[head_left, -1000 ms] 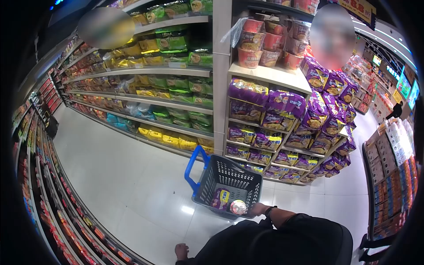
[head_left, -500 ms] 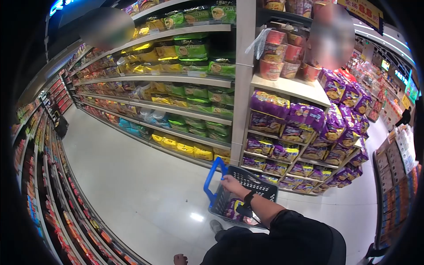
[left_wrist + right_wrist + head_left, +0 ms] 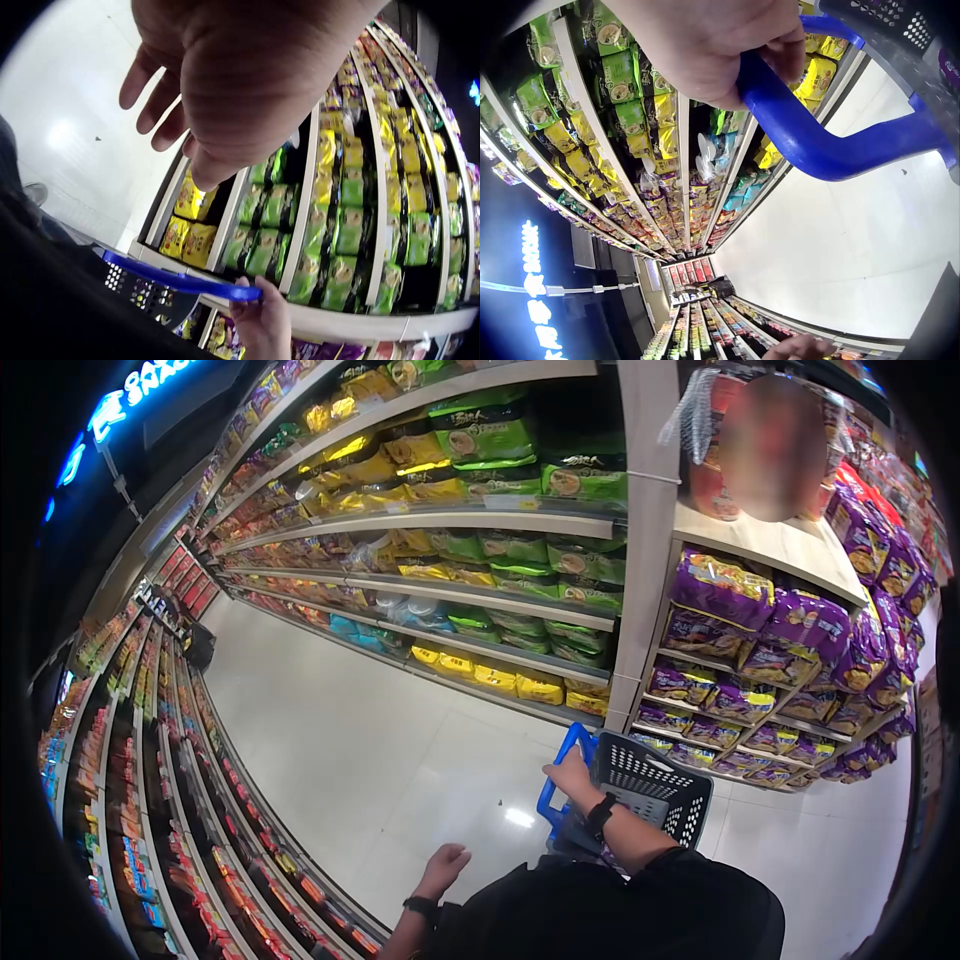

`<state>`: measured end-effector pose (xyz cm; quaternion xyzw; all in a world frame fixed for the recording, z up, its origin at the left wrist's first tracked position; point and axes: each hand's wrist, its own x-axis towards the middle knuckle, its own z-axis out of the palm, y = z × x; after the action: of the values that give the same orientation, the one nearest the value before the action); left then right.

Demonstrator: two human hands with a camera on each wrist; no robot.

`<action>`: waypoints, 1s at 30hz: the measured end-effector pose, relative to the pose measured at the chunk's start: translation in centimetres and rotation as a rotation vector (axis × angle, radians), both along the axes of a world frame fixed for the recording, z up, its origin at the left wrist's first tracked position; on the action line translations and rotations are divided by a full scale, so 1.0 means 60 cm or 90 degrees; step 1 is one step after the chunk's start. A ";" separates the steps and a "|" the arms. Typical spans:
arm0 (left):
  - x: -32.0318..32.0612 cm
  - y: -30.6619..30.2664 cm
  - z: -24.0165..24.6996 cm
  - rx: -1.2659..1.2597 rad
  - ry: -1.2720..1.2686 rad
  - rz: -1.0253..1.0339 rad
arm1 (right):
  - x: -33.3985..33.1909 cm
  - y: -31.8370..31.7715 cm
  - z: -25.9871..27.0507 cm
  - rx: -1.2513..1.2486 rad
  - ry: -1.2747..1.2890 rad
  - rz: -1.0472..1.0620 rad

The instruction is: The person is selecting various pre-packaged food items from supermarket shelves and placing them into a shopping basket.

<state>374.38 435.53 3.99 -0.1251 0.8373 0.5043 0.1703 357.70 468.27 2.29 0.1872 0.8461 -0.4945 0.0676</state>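
A dark basket [image 3: 655, 785] with a blue handle [image 3: 548, 797] stands low in front of the body. My right hand [image 3: 572, 775] grips this handle; in the right wrist view the fingers of the right hand [image 3: 727, 52] curl round the blue bar [image 3: 832, 154]. In the left wrist view the right hand [image 3: 261, 319] is at the end of the blue handle [image 3: 180, 281]. My left hand [image 3: 443, 868] hangs in the air left of the basket, touching nothing. Its fingers are relaxed in the left wrist view, where the left hand [image 3: 247, 82] fills the top. The basket's contents are mostly hidden by my right arm.
Shelves of green and yellow packets [image 3: 485, 435] run along the far side of the aisle. Purple packets [image 3: 720, 588] fill the shelf unit at the right. Another long shelf [image 3: 150, 760] lines the left. Between them lies pale floor [image 3: 330, 730].
My right hand has moved from the basket's near rim to the blue handle. The left hand has risen and come forward. The view has turned left, and the basket appears farther right.
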 end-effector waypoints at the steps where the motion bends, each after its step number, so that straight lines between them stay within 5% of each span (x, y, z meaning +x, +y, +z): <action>1: -0.033 0.014 0.010 0.000 -0.026 -0.079 | -0.006 -0.005 -0.005 0.003 -0.007 0.006; 7: -0.215 0.128 0.023 0.047 -0.103 -0.326 | -0.035 -0.039 0.012 -0.035 -0.021 0.028; 10: -0.267 0.173 0.046 0.147 -0.221 -0.311 | -0.055 -0.062 0.021 -0.053 -0.047 0.075; 12: -0.319 0.164 -0.050 0.105 -0.142 -0.342 | -0.074 -0.082 0.026 -0.029 -0.043 0.101; 13: -0.319 0.150 -0.089 0.085 -0.114 -0.358 | -0.081 -0.092 0.003 -0.069 0.002 0.125; 15: -0.331 0.136 -0.052 0.289 -0.237 -0.256 | -0.084 -0.122 -0.011 -0.182 0.066 0.136; 17: -0.360 0.124 -0.056 0.315 -0.287 -0.261 | -0.087 -0.125 0.005 -0.353 -0.106 0.157; 21: -0.407 0.103 -0.044 0.346 -0.199 -0.124 | 0.006 -0.095 -0.046 -0.410 -0.083 -0.023; 22: -0.429 0.093 -0.045 0.335 -0.184 -0.116 | 0.045 -0.091 -0.051 -0.332 -0.105 -0.113; 23: -0.449 0.081 -0.046 0.324 -0.165 -0.109 | 0.077 -0.068 -0.047 -0.141 -0.143 -0.020; 24: -0.466 0.069 -0.043 0.308 -0.156 -0.112 | 0.124 -0.062 -0.074 -0.106 -0.194 -0.157; 25: -0.485 0.057 -0.040 0.295 -0.140 -0.114 | 0.192 -0.014 -0.178 0.119 -0.289 -0.089; 27: -0.514 0.020 -0.043 0.270 -0.129 -0.119 | 0.302 0.008 -0.194 -0.047 -0.481 -0.263; 30: -0.555 -0.036 -0.052 0.274 -0.098 -0.137 | 0.406 -0.050 -0.158 -0.162 -0.474 -0.468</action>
<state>341.06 433.35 0.89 -0.0341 0.7038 0.6389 0.3087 382.04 465.29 -7.18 0.6243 0.5770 -0.4842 0.2072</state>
